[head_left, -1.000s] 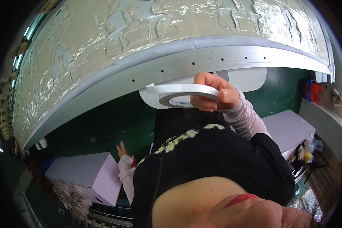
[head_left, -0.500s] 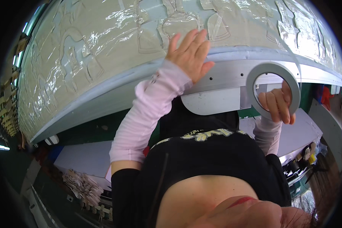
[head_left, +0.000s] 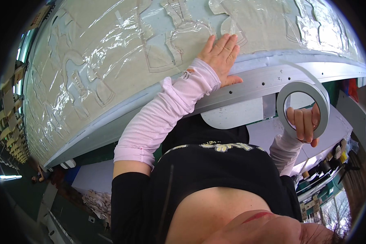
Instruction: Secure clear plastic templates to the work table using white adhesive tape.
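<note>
My left hand (head_left: pixel 221 59) lies palm down, fingers stretched, on the clear plastic film (head_left: pixel 105 61) near the table's front edge. Under the film is a beige sheet material cut into curved pattern shapes (head_left: pixel 191 34), with pale blue showing in the gaps. My right hand (head_left: pixel 303 122) grips a large roll of pale grey tape (head_left: pixel 299 86) in front of the table, its fingers hooked through the core. From the roll a loose strip of tape (head_left: pixel 311 75) runs up toward the table edge. Where its far end sticks, I cannot tell.
A metal rail (head_left: pixel 268 82) with bolt holes runs along the table's front, below a pale blue padded edge (head_left: pixel 150 90). A rounded white panel (head_left: pixel 232 116) sits beneath it. Stacked pieces (head_left: pixel 97 203) lie low on the left; assorted supplies (head_left: pixel 333 158) fill a shelf on the right.
Relative to the view, my left hand has shifted right and slightly down along the table edge. My right hand and the tape roll have moved right and a little down.
</note>
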{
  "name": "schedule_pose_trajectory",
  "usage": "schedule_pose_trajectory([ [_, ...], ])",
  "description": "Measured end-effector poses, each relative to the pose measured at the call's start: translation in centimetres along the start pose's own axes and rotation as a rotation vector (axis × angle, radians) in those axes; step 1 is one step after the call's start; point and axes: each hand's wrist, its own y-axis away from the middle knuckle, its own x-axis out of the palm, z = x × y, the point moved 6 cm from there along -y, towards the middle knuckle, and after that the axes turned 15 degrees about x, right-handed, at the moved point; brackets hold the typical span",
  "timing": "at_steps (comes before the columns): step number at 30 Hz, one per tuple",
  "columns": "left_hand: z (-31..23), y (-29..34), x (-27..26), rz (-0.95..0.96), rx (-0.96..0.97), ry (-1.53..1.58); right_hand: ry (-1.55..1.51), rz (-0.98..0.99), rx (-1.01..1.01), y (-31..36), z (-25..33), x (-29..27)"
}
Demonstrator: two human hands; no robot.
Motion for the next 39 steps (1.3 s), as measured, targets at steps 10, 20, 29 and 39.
schedule_pose_trajectory([
  [10,0.1,7.6,-3.4,-0.348,-0.302,0.037,0.014,-0.017,0.083,-1.6,-0.4,-0.4],
  [20,-0.1,11.5,-3.2,-0.429,-0.321,-0.017,0.049,0.021,0.195,-4.2,-1.4,1.3],
  [29,5.2,25.3,-4.5,-0.437,-0.882,-0.081,0.109,-0.046,0.277,-6.7,-3.2,3.7],
  [39,5.6,30.9,-4.5,-0.389,-0.958,0.106,0.150,-0.032,0.379,-10.3,-7.1,6.6],
])
